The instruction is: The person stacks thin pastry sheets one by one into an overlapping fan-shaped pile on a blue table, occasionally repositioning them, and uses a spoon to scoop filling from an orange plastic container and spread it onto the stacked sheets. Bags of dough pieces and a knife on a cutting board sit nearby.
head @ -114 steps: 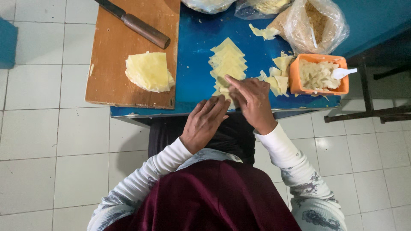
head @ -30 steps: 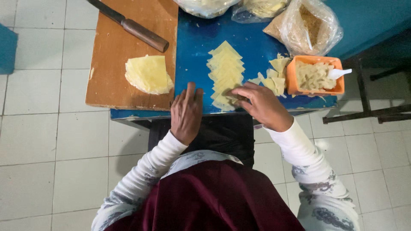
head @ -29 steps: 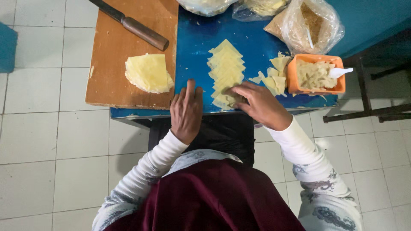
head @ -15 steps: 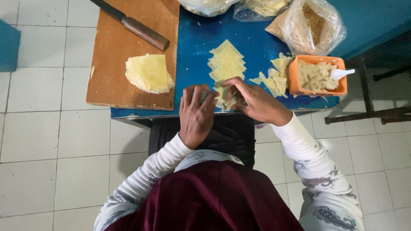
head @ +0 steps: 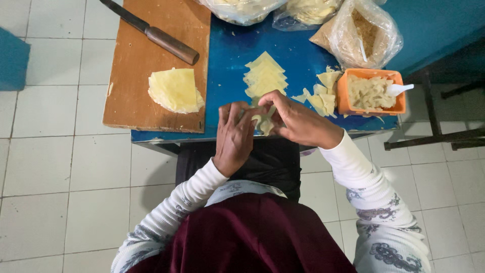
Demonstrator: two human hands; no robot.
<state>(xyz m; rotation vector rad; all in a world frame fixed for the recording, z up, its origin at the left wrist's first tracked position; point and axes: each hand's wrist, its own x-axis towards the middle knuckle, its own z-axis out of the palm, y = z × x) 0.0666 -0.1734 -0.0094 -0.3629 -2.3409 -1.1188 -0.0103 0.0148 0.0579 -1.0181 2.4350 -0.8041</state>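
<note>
Both hands meet at the near edge of the blue desk (head: pixel 227 65), working one pale yellow dough wrapper (head: pixel 263 123) between them. Left hand (head: pixel 235 135) is curled, fingers closed on the wrapper's left side. Right hand (head: pixel 298 120) is closed on its right side, fingers pinching over the top. The wrapper is folded or bunched and lifted just off the desk edge; its exact shape is mostly hidden by the fingers.

Just beyond the hands: a stack of triangular wrappers (head: pixel 264 77) flat on the desk, overlapping in a row. To its right, a loose pile of folded wrapper pieces (head: pixel 321 93), touching the orange tub (head: pixel 372 92). The tub holds pale shredded filling with a white spoon (head: pixel 400 89) resting in it, handle over the right rim.

Left side: a wooden cutting board (head: pixel 151 60) lies on the desk, overhanging its left edge. On it, a stack of fan-shaped wrappers (head: pixel 174 90) and a knife (head: pixel 151 32) with brown handle, well apart from the hands.

Far edge: clear plastic bags (head: pixel 361 33), one with brownish crumbs.

White tile floor (head: pixel 55 167) below.
</note>
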